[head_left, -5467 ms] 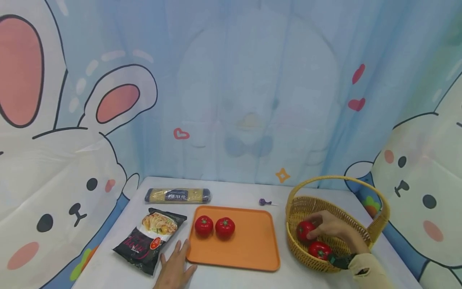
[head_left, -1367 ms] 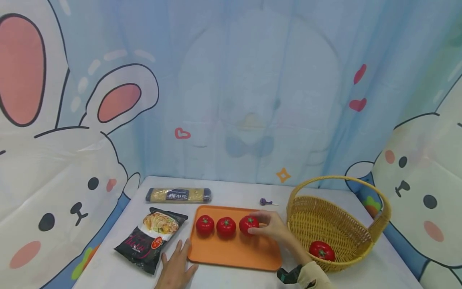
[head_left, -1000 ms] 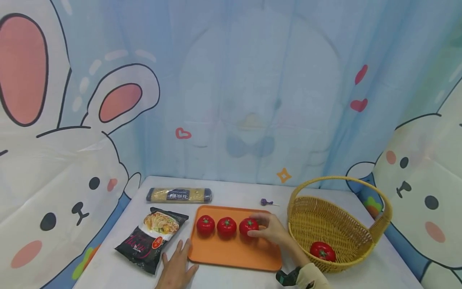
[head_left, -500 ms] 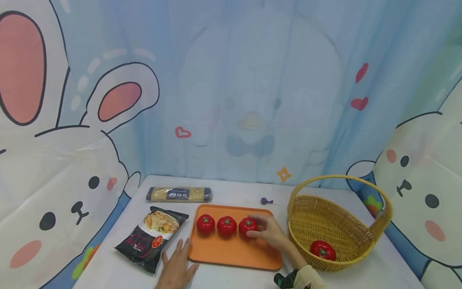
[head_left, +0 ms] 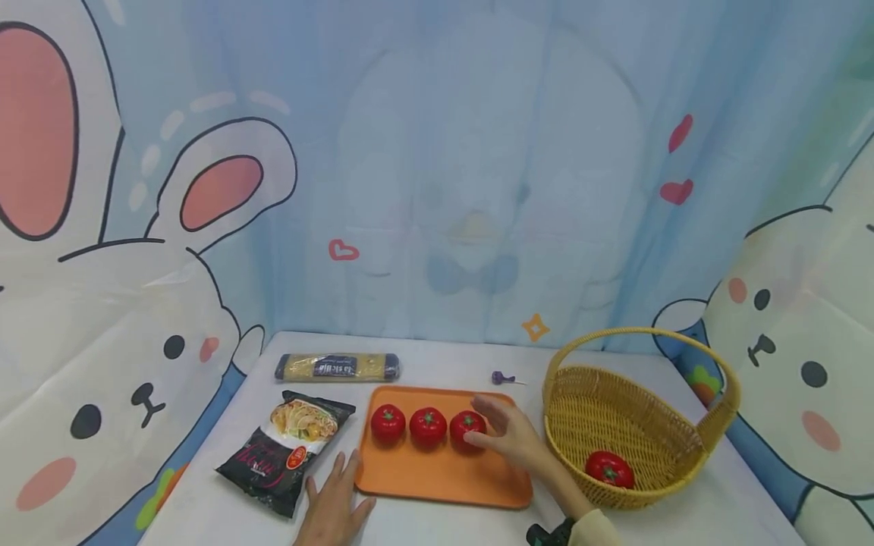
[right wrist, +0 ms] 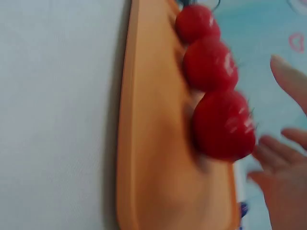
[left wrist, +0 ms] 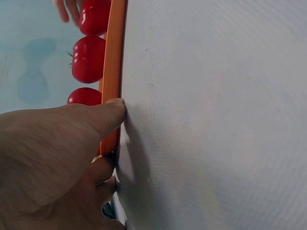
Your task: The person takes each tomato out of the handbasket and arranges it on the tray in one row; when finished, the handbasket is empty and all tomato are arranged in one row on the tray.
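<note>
Three glossy red tomatoes with green tops stand in a row on an orange tray: the left tomato, the middle tomato and the right tomato. My right hand is beside the right tomato, thumb and fingers spread; the right wrist view shows the fingers apart from that tomato. My left hand lies with fingers extended at the front left corner of the tray. In the left wrist view its thumb touches the tray's orange rim. Another tomato lies in the wicker basket.
The wicker basket with its tall arched handle stands right of the tray. A black noodle bag lies to the left, near my left hand. Behind are a spaghetti pack and a small purple-headed item, on the white table.
My right hand carried a tomato from the basket to the tray's right side, then spread its fingers and let go. My left hand has stayed at the tray's corner.
</note>
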The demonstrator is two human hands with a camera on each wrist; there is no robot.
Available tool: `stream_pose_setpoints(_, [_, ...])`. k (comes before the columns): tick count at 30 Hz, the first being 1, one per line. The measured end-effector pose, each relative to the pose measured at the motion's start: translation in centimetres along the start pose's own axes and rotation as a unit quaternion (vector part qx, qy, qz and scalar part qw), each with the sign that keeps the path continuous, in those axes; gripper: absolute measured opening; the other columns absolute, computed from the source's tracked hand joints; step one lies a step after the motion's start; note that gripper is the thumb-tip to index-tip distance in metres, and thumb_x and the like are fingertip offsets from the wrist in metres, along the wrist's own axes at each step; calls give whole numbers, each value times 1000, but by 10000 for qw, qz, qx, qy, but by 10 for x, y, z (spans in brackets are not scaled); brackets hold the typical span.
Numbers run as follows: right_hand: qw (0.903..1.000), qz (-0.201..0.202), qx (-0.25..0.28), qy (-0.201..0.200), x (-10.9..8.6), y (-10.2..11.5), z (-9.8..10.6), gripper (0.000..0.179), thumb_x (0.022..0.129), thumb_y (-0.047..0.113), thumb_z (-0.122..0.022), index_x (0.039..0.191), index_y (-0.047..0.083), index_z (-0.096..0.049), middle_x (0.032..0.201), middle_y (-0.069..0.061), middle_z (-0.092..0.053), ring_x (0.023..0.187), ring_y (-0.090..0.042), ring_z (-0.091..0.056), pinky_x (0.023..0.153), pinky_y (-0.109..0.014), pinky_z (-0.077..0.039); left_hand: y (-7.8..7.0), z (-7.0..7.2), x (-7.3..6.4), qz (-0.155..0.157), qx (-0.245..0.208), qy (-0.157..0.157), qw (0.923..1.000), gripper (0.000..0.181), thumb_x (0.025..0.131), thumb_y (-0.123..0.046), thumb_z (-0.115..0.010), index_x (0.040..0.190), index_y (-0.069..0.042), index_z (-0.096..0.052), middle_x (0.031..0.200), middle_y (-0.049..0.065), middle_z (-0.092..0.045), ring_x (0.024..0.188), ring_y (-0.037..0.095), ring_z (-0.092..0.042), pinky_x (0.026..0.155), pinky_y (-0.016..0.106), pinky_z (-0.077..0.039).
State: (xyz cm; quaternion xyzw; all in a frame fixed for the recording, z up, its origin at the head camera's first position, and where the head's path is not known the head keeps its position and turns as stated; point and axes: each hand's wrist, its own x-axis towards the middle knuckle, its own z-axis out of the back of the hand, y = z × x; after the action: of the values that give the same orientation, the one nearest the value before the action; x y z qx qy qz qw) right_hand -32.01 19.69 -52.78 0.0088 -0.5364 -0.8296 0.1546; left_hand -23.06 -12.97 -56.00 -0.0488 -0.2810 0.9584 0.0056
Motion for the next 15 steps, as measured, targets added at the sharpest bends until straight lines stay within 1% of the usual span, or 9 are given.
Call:
stream_pose_setpoints(3, [9987,-77,-475,-160,-2,11,1,76,89,17,-91,153,-1,-55,155,-21,-60,149,-40,-51,123,-56,-40,1,1,-2,-102,5,-79,9999,81,90,-23,-87,155,5,-49,158,32,-50,153,52,-39,116,90,-14])
stream_pose_setpoints(4, [9983,-66,-554,-168,-2,12,1,76,89,16,-91,153,-1,-55,155,-21,-59,150,-40,-51,123,-56,-40,1,2,-3,-118,-5,-98,9999,81,90,-23,-87,155,6,-49,158,32,-50,153,52,-39,116,90,-14])
stream_pose_setpoints(9, [9979,73,-637,-65,-7,14,9,74,89,11,-90,151,-4,-55,155,-24,-58,150,-42,-50,122,-55,-40,1,1,-1,2,-10,35,10000,82,90,-24,-87,155,6,-49,158,32,-50,153,52,-38,117,89,-13])
stream_pose_setpoints(12, [9980,176,-582,184,-16,24,19,70,90,13,-89,150,-3,-57,153,-25,-59,148,-44,-52,122,-55,-41,0,1,-1,49,26,96,9999,82,89,-24,-87,156,6,-49,158,32,-51,153,51,-39,118,88,-14])
stream_pose_setpoints(15, [9961,342,-394,709,-27,41,37,62,94,17,-86,148,0,-60,149,-24,-63,143,-42,-57,119,-51,-47,-1,1,-1,59,13,118,9999,82,90,-24,-87,156,5,-49,158,31,-50,154,51,-38,118,88,-13])
